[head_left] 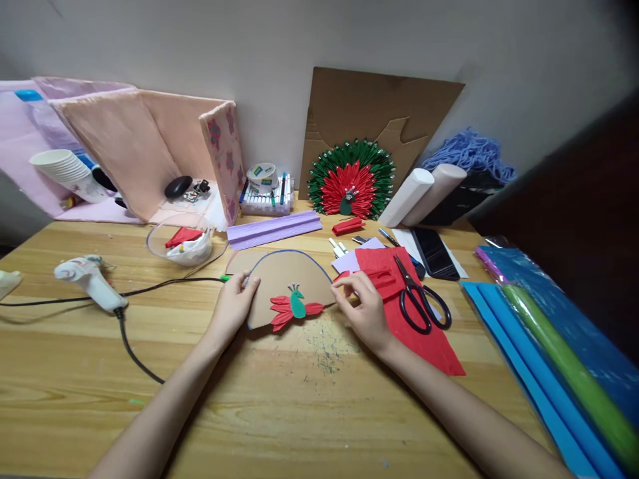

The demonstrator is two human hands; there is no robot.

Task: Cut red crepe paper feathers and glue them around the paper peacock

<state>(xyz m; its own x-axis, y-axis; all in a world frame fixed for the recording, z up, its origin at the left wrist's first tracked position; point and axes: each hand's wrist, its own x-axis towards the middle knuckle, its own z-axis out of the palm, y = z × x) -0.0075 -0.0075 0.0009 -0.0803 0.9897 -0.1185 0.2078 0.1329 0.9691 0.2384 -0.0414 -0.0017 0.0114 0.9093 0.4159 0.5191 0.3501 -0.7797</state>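
A half-round piece of cardboard [262, 286] with a blue line along its curved edge is tilted up off the table. A green paper peacock body [298, 305] with small head prongs sits at its lower middle, between red crepe paper feathers [282, 313]. My left hand [234, 303] grips the cardboard's left edge, thumb on the front. At the right edge, the thumb and forefinger of my right hand [362, 303] are pinched together on the cardboard; the other fingers are curled. Red crepe paper [414, 336] and black-handled scissors [417, 299] lie just right of that hand.
A white glue gun [92, 279] with a black cord lies left. Behind are a clear bowl [156, 247], purple crepe paper [274, 229], a marker box [267, 207] and a green-and-red peacock [349, 179] against cardboard. A phone [433, 253] and blue paper rolls [514, 359] are right.
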